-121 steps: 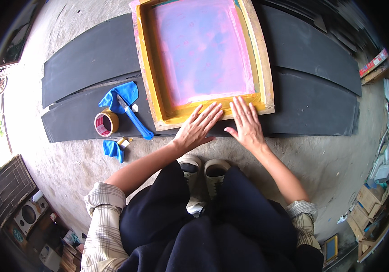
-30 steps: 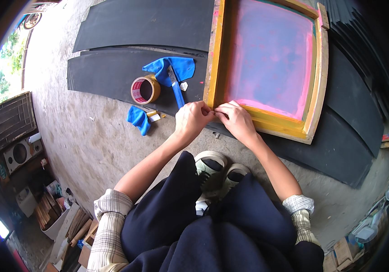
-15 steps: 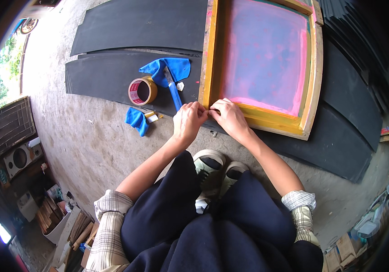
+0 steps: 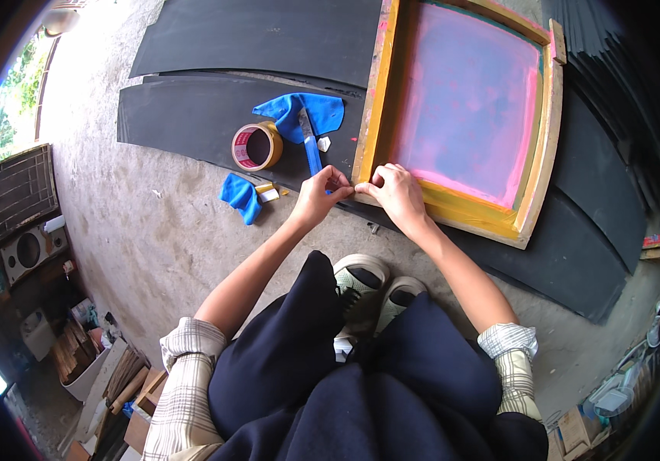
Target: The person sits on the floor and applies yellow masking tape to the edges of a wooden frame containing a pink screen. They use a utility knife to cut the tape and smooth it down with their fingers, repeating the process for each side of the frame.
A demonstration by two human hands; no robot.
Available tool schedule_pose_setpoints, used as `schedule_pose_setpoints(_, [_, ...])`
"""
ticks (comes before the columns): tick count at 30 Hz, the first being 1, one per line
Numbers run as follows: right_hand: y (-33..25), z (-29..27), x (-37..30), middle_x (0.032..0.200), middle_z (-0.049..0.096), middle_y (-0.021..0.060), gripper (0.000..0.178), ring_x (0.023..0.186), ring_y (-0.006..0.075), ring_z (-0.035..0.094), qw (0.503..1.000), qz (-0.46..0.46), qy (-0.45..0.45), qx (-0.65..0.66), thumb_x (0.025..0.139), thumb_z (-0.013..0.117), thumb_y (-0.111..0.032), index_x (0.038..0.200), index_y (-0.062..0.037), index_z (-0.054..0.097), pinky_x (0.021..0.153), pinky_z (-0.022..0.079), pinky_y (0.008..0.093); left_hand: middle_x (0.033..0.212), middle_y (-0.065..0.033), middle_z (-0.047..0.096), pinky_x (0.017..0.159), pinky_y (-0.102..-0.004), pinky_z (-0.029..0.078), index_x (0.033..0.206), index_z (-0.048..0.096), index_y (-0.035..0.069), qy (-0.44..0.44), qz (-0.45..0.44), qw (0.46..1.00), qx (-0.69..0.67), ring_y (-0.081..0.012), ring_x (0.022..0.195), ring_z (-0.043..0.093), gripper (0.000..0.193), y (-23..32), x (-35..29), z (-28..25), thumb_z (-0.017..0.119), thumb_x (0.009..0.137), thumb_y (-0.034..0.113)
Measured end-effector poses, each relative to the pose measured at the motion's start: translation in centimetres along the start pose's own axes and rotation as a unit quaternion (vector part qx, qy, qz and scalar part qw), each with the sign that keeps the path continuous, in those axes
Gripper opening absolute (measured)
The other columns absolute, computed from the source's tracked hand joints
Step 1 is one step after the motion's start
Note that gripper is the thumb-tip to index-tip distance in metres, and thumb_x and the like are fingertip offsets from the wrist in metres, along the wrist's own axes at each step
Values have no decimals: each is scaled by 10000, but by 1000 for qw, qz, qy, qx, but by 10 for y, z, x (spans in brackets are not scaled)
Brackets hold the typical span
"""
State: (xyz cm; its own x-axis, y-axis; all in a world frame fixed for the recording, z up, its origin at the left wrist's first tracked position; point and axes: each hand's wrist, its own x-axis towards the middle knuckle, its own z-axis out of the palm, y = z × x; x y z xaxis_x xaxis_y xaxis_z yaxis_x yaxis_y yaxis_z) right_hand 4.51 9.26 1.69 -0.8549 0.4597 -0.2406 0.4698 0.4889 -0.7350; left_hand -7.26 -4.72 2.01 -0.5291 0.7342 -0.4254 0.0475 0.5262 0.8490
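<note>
A wooden screen-printing frame, yellowed along its inside and holding a pink-edged translucent mesh, lies on dark sheets. At its near left corner my left hand is closed, thumb and forefinger pinched together. My right hand curls over the same corner, its fingertips almost meeting the left ones. Whatever the fingertips hold is too small or hidden to make out. Just beyond my left hand lies a blue-handled utility knife, its blade end on a blue cloth. A yellow tape roll stands left of the knife.
Flat dark sheets cover much of the concrete floor. A smaller blue cloth lies near their edge beside small yellow and white scraps. Wood pieces are heaped at lower left. My shoes are close below my hands.
My view has shifted slightly, so the frame and tape appear farther right. Both hands stay at the frame's corner; the left has turned a little, showing its thumb and forefinger more.
</note>
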Motion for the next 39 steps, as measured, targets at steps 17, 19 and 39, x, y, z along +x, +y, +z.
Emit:
schedule_pose_setpoints(17, [3, -6, 9, 767, 614, 122, 378, 732, 260, 617, 998, 26, -54, -2, 658, 799, -299, 693, 5, 577, 660, 478, 369, 754, -15, 600, 642, -221, 500, 857, 549, 24, -45, -20, 997, -59, -65, 716, 605, 168, -14, 6, -3, 698, 804, 81])
schedule_pose_setpoints(19, [-4, -10, 8, 794, 624, 138, 417, 781, 290, 616, 997, 45, -60, -17, 665, 781, -363, 670, -8, 562, 700, 479, 388, 756, -17, 602, 645, -223, 501, 863, 548, 24, -41, -15, 997, -65, -70, 724, 610, 173, -14, 4, -4, 697, 806, 90])
schedule_pose_setpoints(39, [32, -27, -43, 956, 622, 86, 198, 935, 252, 566, 995, -88, 48, 9, 802, 539, -23, 970, -13, 642, 822, 480, 358, 656, 9, 365, 504, -237, 351, 827, 359, 69, -4, 23, 999, 44, -70, 567, 358, 464, 0, 10, 17, 799, 718, 171])
